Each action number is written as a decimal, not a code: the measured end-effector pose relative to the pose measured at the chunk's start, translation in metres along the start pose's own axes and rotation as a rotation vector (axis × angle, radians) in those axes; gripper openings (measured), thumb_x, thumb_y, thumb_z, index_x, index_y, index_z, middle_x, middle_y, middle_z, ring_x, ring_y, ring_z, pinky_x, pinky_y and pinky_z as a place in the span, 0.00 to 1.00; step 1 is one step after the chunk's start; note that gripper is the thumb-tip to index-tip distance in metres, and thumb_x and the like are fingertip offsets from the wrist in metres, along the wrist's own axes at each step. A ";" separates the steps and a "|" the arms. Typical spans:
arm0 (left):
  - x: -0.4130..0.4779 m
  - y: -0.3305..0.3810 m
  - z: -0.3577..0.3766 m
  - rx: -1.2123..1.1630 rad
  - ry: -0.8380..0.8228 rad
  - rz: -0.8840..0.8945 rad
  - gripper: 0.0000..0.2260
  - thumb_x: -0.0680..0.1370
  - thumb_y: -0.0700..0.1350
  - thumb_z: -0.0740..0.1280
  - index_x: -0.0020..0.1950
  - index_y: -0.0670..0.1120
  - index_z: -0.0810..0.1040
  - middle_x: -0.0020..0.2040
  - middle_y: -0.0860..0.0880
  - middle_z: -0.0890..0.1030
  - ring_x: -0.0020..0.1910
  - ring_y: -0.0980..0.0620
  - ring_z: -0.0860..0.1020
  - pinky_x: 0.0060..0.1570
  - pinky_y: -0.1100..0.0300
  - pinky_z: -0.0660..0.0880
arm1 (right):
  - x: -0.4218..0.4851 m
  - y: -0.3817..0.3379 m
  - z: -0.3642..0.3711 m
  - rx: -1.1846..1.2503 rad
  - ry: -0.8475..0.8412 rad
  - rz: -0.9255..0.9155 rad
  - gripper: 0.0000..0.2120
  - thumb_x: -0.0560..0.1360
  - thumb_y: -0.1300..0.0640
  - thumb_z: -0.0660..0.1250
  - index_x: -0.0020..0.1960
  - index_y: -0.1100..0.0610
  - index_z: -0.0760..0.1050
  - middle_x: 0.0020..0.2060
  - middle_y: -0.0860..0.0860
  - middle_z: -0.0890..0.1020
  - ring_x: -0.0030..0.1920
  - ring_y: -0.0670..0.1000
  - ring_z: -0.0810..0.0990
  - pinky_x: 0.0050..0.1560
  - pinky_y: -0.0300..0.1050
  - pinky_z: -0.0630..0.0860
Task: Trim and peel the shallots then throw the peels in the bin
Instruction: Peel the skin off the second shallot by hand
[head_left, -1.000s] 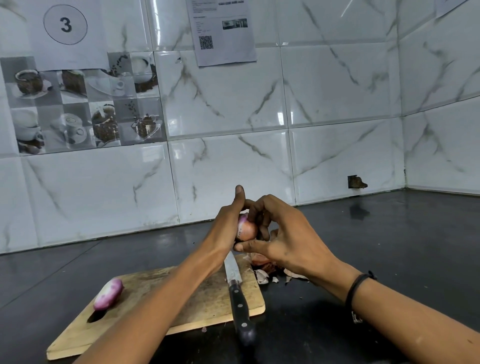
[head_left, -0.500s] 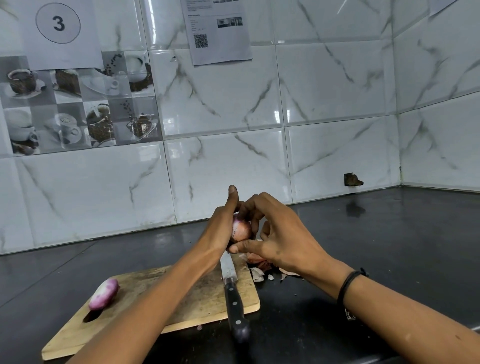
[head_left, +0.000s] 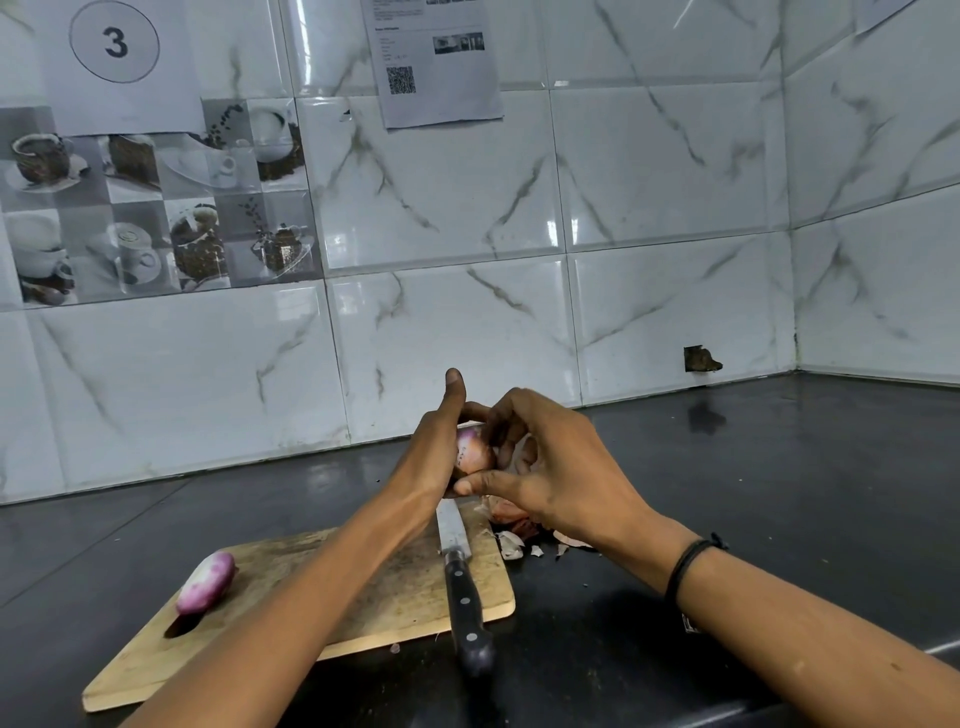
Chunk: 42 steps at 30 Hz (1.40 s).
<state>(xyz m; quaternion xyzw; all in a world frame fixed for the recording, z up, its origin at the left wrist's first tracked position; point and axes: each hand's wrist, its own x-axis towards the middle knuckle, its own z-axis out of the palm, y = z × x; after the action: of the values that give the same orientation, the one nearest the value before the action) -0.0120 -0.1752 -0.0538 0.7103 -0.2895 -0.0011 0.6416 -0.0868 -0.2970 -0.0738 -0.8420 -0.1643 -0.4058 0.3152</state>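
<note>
Dark tabletop (head_left: 779, 493) — cutting board (head_left: 395, 587) laid on it, knife (head_left: 462, 597) rested across its right edge. Left grip (head_left: 436, 457) and right grip (head_left: 561, 478) are curled round one shallot (head_left: 472, 452), held above the board. Peeled shallot (head_left: 205, 582) at the board's left end — peels (head_left: 511, 543) scattered by its right corner.

Knife (head_left: 460, 577) and peels (head_left: 511, 543) beneath; right counter (head_left: 779, 467) open.
</note>
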 end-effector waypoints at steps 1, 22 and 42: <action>0.000 0.000 0.000 0.001 0.001 -0.004 0.29 0.83 0.64 0.47 0.45 0.48 0.81 0.32 0.50 0.84 0.30 0.56 0.81 0.26 0.67 0.73 | 0.000 0.001 0.000 0.007 0.014 -0.011 0.21 0.64 0.49 0.83 0.52 0.50 0.77 0.44 0.43 0.79 0.46 0.42 0.78 0.44 0.30 0.72; 0.004 -0.004 -0.003 -0.037 -0.057 -0.065 0.30 0.82 0.67 0.48 0.42 0.44 0.74 0.22 0.49 0.66 0.19 0.54 0.61 0.20 0.67 0.58 | 0.002 0.009 0.002 0.001 -0.029 -0.082 0.12 0.71 0.53 0.79 0.48 0.54 0.79 0.40 0.45 0.81 0.42 0.46 0.79 0.41 0.32 0.73; 0.019 -0.014 -0.011 -0.319 -0.077 -0.174 0.30 0.84 0.62 0.49 0.50 0.39 0.78 0.25 0.45 0.76 0.19 0.52 0.65 0.21 0.64 0.62 | 0.003 0.021 -0.001 -0.137 -0.031 0.039 0.06 0.79 0.50 0.69 0.51 0.51 0.76 0.42 0.43 0.80 0.45 0.44 0.79 0.43 0.39 0.77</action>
<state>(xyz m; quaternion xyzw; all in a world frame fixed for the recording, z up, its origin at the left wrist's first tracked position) 0.0133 -0.1731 -0.0577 0.6213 -0.2476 -0.1297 0.7320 -0.0740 -0.3133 -0.0792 -0.8710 -0.1245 -0.3965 0.2621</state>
